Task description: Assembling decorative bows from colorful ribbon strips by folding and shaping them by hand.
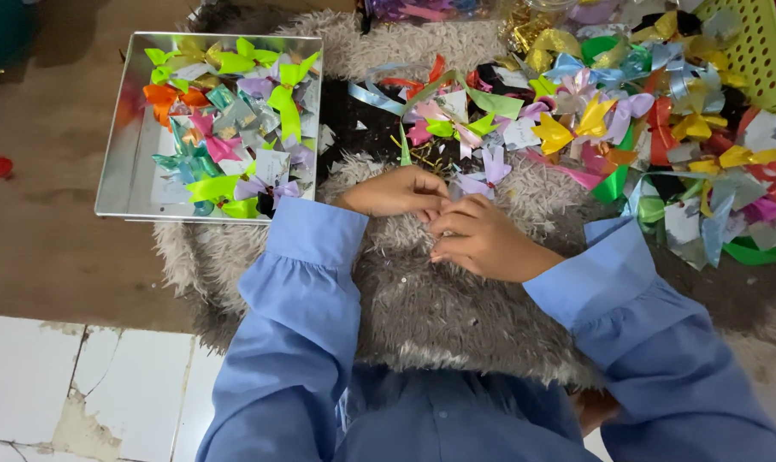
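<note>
My left hand (394, 192) and right hand (483, 239) meet fingertip to fingertip mid-rug (439, 299), fingers narrow, pinching something too small to tell; ribbon bows (593, 120) heaped along far edge, within reach.

The ribbon bows (627, 128) heaped at the right are yellow, red, lilac, pale blue, green, pink and silver; those in the silver tray (118, 184) run to lime green, orange, teal, pink and lilac. The shaggy rug (439, 299) is grey-beige; the sleeves (302, 291) are plain light blue; the basket (760, 60) is yellow-green; the floor (46, 231) is brown, with worn white tiles (29, 376).
</note>
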